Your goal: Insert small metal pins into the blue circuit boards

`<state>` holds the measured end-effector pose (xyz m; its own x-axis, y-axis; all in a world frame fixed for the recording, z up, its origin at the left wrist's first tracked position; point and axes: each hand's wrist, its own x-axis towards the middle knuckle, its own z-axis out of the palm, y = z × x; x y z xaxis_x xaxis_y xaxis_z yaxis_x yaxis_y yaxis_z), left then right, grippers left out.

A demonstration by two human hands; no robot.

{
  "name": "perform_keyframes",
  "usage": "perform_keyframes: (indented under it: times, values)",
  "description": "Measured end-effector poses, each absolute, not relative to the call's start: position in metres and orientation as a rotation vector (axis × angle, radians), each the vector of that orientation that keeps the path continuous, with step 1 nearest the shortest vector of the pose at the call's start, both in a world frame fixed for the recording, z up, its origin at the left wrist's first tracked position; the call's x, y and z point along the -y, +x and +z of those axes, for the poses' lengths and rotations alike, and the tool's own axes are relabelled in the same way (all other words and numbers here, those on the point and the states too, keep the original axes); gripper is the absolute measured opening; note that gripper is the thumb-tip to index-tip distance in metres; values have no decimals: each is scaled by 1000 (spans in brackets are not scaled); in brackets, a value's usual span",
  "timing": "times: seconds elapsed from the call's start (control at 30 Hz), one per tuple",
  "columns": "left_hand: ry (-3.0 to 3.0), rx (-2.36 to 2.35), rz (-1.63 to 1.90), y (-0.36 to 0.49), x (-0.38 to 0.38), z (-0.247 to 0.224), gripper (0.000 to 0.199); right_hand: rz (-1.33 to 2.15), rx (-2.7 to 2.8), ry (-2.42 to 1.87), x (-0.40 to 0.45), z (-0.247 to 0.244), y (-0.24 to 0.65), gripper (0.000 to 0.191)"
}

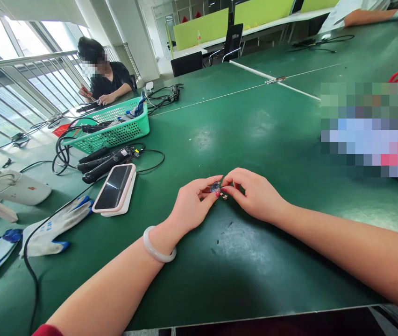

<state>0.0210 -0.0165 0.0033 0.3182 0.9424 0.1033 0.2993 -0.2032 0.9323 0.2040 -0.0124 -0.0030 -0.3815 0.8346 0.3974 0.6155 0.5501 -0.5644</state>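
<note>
- A small dark piece (215,187) was gripped between the fingertips of the left hand (197,200), just above the green worktop (192,261).
- The right hand (251,191) was held close beside it, thumb and forefinger brought together; whether anything was pinched there could not be told.
- A pale bracelet (159,247) was worn on the left wrist.
- A phone (115,188) and white-and-blue gloves (53,228) were laid out to the left, near a green basket (115,130).
</note>
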Motion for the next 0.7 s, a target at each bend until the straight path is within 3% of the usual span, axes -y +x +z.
perform_keyframes:
  times: [0.7]
  values:
    - [1807, -1156, 869, 19, 16, 5, 35, 298, 2180, -1127, 13, -5, 204, 15]
